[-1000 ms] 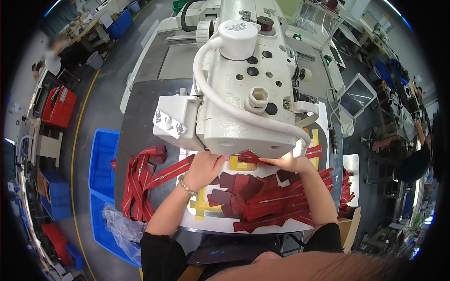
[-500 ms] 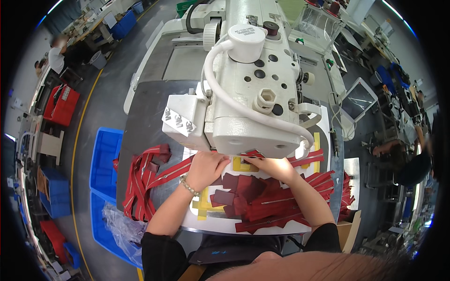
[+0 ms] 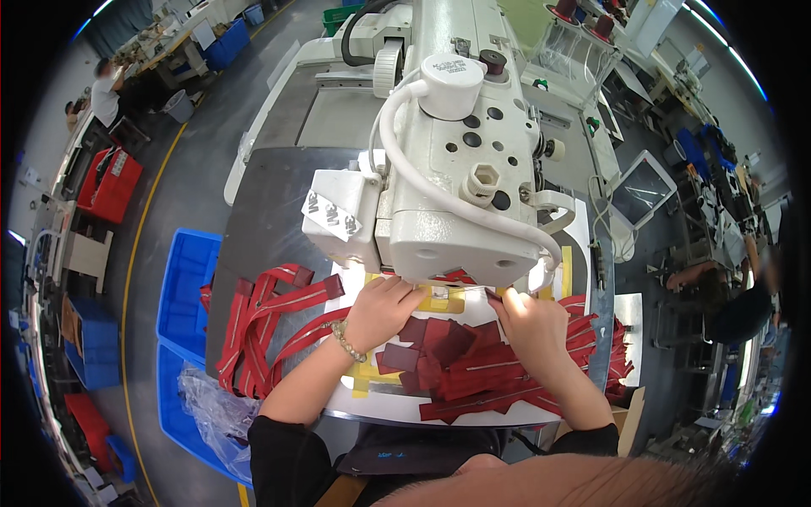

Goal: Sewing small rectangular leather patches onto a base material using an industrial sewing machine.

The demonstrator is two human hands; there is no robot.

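Observation:
A large white sewing machine head (image 3: 460, 228) stands over the work plate in front of me. At its front left, my left hand (image 3: 387, 309) has its fingers curled; a red zipper strip (image 3: 308, 336) runs under it from the left pile. My right hand (image 3: 534, 325) pinches the dark red end of a zipper (image 3: 492, 297). Yellow-marked plate (image 3: 448, 302) shows between the hands, below the machine head. Close to me lies a heap of red zippers (image 3: 490, 372) with dark red end patches, partly under my right forearm. What my left fingers hold is hidden.
More red zippers (image 3: 253, 329) lie looped at the left on the grey metal table (image 3: 270, 190). Blue bins (image 3: 187, 287) stand beside it, one with clear plastic. A screen (image 3: 644, 188) is at the right. Other people sit farther off.
My right hand has drawn back toward me and to the right, with its knuckles turned up. My left hand has shifted slightly right. A zipper end now lies free left of it.

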